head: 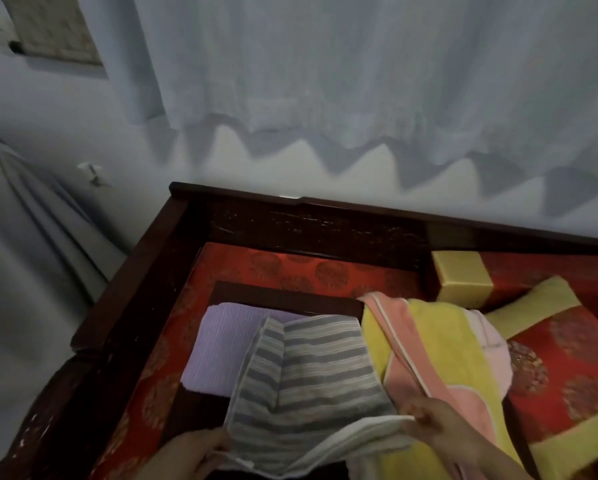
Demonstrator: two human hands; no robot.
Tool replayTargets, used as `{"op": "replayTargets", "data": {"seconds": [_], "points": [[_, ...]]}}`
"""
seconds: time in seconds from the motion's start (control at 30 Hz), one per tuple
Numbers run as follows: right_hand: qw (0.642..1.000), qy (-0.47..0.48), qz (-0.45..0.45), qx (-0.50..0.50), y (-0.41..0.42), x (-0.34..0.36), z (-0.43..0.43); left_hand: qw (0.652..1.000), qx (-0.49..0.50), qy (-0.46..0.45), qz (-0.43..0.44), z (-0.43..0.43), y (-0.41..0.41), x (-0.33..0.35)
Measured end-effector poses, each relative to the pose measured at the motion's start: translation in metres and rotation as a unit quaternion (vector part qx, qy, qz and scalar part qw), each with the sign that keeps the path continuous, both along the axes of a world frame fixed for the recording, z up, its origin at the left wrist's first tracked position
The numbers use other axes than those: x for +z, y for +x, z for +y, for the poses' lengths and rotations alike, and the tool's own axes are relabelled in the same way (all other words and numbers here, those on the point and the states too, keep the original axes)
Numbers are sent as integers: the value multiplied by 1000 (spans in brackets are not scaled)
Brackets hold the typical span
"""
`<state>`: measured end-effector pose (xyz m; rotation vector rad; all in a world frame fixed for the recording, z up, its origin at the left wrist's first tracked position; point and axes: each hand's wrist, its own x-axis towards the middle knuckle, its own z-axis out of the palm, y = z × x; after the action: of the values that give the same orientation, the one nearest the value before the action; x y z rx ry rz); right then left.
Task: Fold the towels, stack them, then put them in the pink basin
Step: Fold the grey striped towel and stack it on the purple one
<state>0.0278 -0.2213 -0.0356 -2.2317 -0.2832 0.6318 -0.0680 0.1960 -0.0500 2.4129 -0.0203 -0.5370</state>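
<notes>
A grey-and-white striped towel (311,372) lies half folded in front of me on a dark board. My left hand (190,455) pinches its near left corner. My right hand (432,424) pinches its near right edge. Behind it to the left sits a folded lilac towel (221,344), partly covered by the striped one. On the right lies a loose heap: a yellow towel (436,344) with a pink towel (404,372) draped across it, and a pale pink cloth (491,355) behind. No pink basin is in view.
The towels rest on a red patterned cushion (290,268) inside a dark wooden frame (145,258). Red-and-yellow pillows (567,372) and a yellow-ended bolster (460,278) lie to the right. A pale wall and white curtain (325,81) stand behind.
</notes>
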Motion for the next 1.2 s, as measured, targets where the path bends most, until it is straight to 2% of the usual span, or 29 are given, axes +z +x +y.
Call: {"op": "replayTargets", "data": {"seconds": [0.07, 0.1, 0.17, 0.23, 0.33, 0.43, 0.53, 0.6, 0.7, 0.77, 0.8, 0.87, 0.9, 0.97, 1.03, 1.1, 1.2], "points": [[999, 6, -3, -36, 6, -13, 9, 996, 69, -57, -5, -7, 23, 4], [998, 12, -17, -59, 13, -20, 14, 984, 137, -105, -44, -9, 35, 0], [991, 56, -30, -115, 31, -23, 29, 950, 242, -195, -22, -17, 63, -5], [984, 94, -36, -145, 54, -21, 48, 927, 294, -232, -11, -29, 96, -13], [986, 60, -48, -145, 94, -28, 71, 907, 362, -215, -21, -46, 147, -23], [996, -49, -31, -75, 121, -45, 88, 936, 332, -112, -16, -57, 186, -29], [992, -82, -24, -96, 136, -56, 97, 956, 291, -45, 6, -55, 212, -38], [989, -74, -27, -125, 141, -59, 100, 960, 278, -29, 21, -51, 221, -45], [988, -141, -32, -47, 141, -69, 97, 961, 271, -56, 25, -45, 225, -45], [981, -190, -34, -14, 137, -74, 91, 943, 313, -113, -13, -39, 218, -34], [981, -193, -29, -18, 135, -76, 87, 921, 354, -151, -55, -35, 212, -28], [980, -192, -42, -32, 130, -77, 85, 855, 451, -218, -132, -23, 192, -21], [979, -192, -52, -38, 129, -79, 85, 830, 492, -220, -145, -18, 181, -23], [979, -189, -61, -47, 125, -83, 86, 807, 546, -188, -125, -12, 162, -37], [981, -170, -79, -57, 122, -83, 86, 784, 578, -199, -110, -14, 151, -42], [982, -115, -118, -88, 117, -77, 82, 780, 567, -242, -109, -13, 145, -34], [969, 12, -175, -174, 108, -56, 78, 829, 456, -317, -72, -4, 137, -9]]}}
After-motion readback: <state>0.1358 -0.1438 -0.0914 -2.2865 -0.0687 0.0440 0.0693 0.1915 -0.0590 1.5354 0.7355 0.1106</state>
